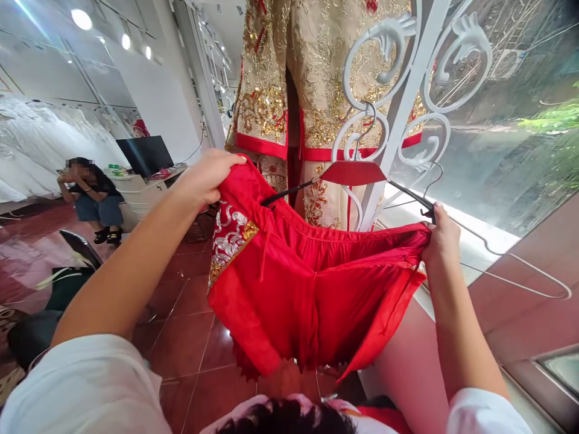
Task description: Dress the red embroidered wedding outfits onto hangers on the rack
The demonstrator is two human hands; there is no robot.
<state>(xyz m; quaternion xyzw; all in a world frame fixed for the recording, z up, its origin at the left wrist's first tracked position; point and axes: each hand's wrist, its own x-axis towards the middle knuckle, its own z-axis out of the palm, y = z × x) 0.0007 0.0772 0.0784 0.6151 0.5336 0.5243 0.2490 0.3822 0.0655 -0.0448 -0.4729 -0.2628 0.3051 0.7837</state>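
A bright red skirt (289, 301) with a gathered waistband is stretched between my two hands. Silver and gold embroidery shows at its left edge. My left hand (205, 178) is closed on the waistband's left corner, pulled out past the hanger's end. On the other side, my right hand (443, 238) is closed around the waistband's right corner, at the tip of the clothes hanger's arm. The clothes hanger (355, 173) has a red centre, black arms and a metal hook, which hangs on the white scrolled ironwork. Its left arm reaches inside the waist opening.
Gold-beaded garments (312, 78) with red hems hang just behind. A white scrolled metal stand (398, 102) rises beside the window, with a bare wire hanger (520, 256) at right. A person (93, 196) sits at far left near a desk with a monitor (145, 155). White gowns (45, 138) line the wall.
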